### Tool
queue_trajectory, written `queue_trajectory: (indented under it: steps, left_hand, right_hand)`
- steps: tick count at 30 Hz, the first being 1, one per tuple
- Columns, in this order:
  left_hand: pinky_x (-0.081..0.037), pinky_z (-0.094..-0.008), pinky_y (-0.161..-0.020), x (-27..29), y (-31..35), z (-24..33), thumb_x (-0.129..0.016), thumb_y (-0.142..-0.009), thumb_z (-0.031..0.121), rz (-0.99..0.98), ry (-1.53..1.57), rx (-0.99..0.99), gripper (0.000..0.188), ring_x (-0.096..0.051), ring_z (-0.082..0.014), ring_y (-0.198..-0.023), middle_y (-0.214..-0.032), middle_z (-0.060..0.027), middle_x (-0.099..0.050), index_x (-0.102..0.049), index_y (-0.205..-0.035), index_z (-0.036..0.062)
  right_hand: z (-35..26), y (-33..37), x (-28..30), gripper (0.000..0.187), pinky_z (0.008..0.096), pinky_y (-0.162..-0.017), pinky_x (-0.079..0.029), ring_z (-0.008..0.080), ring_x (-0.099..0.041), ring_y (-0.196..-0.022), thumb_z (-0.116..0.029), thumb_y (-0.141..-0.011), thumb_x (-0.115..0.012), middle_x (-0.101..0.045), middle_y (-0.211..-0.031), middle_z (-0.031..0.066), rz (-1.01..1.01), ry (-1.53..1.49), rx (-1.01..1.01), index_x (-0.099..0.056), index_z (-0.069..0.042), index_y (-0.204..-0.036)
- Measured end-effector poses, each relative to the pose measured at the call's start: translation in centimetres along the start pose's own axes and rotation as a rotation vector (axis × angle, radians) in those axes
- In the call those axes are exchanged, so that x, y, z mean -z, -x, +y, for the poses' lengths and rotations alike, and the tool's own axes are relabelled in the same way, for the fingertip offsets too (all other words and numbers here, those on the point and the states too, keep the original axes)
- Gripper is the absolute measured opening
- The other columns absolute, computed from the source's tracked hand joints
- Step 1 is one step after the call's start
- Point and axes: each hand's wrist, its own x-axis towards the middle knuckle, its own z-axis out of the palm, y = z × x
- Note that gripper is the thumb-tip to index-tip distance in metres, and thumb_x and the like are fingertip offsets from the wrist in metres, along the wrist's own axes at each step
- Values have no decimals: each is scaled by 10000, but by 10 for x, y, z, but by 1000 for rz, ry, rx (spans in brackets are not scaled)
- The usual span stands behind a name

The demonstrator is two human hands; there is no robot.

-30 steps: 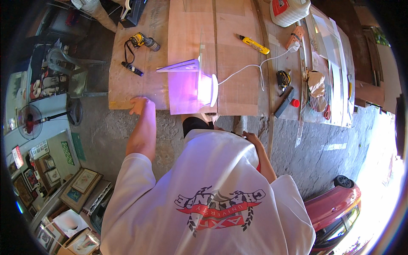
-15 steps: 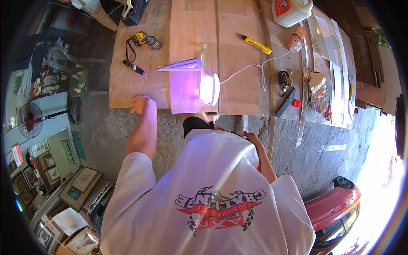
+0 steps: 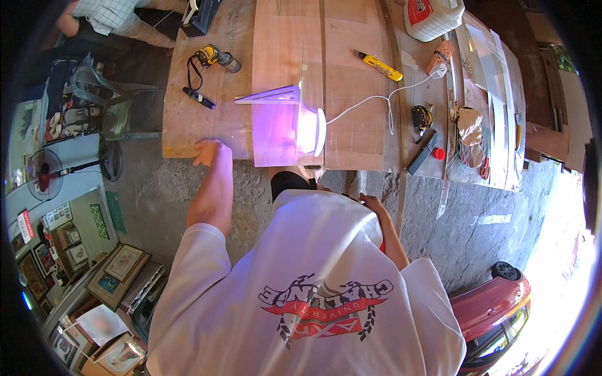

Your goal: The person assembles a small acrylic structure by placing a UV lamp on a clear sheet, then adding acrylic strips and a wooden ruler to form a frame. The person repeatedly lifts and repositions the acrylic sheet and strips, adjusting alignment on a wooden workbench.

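Note:
My left hand rests on the near edge of the wooden table, fingers apart and bent over the edge, holding nothing. Down by my shirt, away from the tabletop, is my right hand; its fingers are partly hidden. Ahead, between the hands, a white lamp glows purple-white against an upright clear pane. A triangular set square stands left of the pane. Beyond my left hand lie a black pen-like tool with a strap and a yellow-and-black tape measure.
A yellow utility knife, an orange power strip, another tape measure, a black bar and a red cap lie to the right. A white jug stands far right. Another person is at the far left.
The other person at the far left now shows more, with an arm and checked shirt in view. The view has shifted slightly; my hands and the lamp stay in place.

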Motion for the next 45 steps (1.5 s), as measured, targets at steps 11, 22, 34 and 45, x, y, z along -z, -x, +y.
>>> queue_trajectory:
  steps: [11,22,34,45]
  left_hand:
    - [-576,-571,-758,-15,-15,-7,-415,-941,403,21,11,-21,475,-688,-458,-886,-1062,-336,-645,-305,-1232,45]
    - [-583,-564,-754,0,-1,0,-413,-944,414,-9,18,-2,480,-686,-461,-900,-1073,-330,-645,-304,-1237,49]
    - [-574,-577,-751,-4,-5,-2,-423,-931,404,4,0,-3,474,-683,-465,-902,-1050,-318,-655,-334,-1223,42]
    - [-583,-559,-737,-15,-14,-5,-435,-926,396,57,-15,-12,482,-693,-448,-872,-1021,-306,-663,-350,-1219,24]
  right_hand:
    - [4,-5,-3,621,359,-797,-524,197,-666,-879,-555,-944,-570,-730,-968,160,-19,-51,32,-695,6,-1178]
    - [1,-5,-2,628,386,-855,-520,248,-698,-947,-557,-989,-474,-727,-993,218,-24,94,81,-691,6,-1164]
    - [-4,0,-2,630,367,-830,-535,210,-695,-925,-552,-967,-540,-739,-1021,177,-29,7,27,-690,29,-1158]
    - [-4,1,-1,652,376,-826,-535,229,-697,-931,-581,-939,-562,-731,-1051,190,-15,10,-22,-691,16,-1165]
